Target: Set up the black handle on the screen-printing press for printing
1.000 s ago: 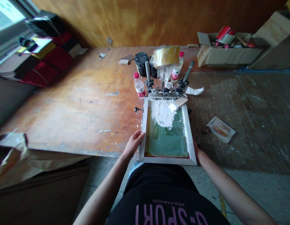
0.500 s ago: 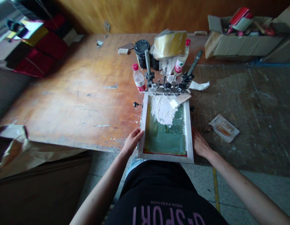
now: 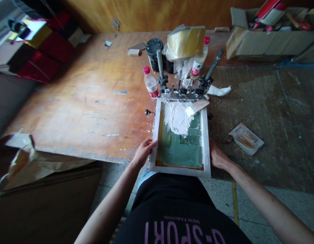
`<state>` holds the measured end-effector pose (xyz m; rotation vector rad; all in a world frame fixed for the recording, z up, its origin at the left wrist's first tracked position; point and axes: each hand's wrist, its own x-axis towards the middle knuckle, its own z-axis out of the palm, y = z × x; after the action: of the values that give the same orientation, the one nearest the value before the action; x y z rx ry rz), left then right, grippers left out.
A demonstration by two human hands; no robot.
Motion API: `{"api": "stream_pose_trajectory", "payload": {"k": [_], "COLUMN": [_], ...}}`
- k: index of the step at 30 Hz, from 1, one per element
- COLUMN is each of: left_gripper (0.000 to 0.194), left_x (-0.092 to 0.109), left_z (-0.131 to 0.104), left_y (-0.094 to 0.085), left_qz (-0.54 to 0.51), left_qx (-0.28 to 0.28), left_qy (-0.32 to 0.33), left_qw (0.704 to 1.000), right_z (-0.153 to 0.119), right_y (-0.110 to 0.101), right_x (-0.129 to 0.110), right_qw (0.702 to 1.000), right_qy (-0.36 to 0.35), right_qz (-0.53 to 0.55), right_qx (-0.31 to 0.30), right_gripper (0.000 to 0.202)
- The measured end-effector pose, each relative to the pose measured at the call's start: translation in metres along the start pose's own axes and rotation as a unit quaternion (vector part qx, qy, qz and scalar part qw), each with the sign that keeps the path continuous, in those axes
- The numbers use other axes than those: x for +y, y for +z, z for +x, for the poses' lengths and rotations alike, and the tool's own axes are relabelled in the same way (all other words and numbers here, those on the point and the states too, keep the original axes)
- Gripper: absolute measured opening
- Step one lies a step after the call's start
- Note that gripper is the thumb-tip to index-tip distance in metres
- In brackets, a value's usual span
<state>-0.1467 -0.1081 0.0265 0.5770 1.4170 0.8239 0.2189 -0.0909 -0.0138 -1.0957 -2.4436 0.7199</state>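
A screen printing frame (image 3: 207,149) with a pale rim and green mesh (image 3: 181,156) lies in front of me, its far end at a black hinge clamp (image 3: 181,96). Thick white ink (image 3: 175,117) covers the mesh's far part, and a squeegee (image 3: 199,107) rests across the far right corner. My left hand (image 3: 144,151) is closed on the frame's left edge, thumb at the rim. At the right edge is my right hand (image 3: 219,157), its fingers hidden behind the frame, so I cannot make out its grip.
Behind the clamp stand a black tub (image 3: 154,51), a plastic-wrapped yellow block (image 3: 186,42) and two red-capped bottles, one left (image 3: 150,83), one right (image 3: 197,66). A clear packet (image 3: 247,138) lies on the right. An open cardboard box (image 3: 271,42) is at the back right.
The view has shifted slightly, so the things on the right appear farther right. Both hands stay at the frame's sides, and the ink and squeegee look the same.
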Motion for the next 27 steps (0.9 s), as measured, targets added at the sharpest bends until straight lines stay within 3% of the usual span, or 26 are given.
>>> {"api": "stream_pose_trajectory", "payload": {"k": [12, 19, 27], "left_gripper": [0.035, 0.038, 0.039], "left_x": [-0.008, -0.009, -0.011], "left_z": [0.004, 0.005, 0.006], "left_y": [-0.002, -0.004, -0.005], "left_qz": [-0.097, -0.081, -0.076], "left_qx": [-0.011, -0.018, -0.027], "left_qy": [-0.013, -0.014, -0.013], "left_qw": [0.995, 0.996, 0.997], "right_z": [0.005, 0.003, 0.003], "right_y": [0.003, 0.005, 0.005], "right_x": [-0.001, 0.003, 0.003], "right_qw": [0.999, 1.0, 0.999], "right_qy": [0.015, -0.006, 0.022], "right_qz": [0.026, 0.013, 0.037], "right_qx": [0.017, 0.013, 0.014], "right_gripper": [0.06, 0.06, 0.066]}}
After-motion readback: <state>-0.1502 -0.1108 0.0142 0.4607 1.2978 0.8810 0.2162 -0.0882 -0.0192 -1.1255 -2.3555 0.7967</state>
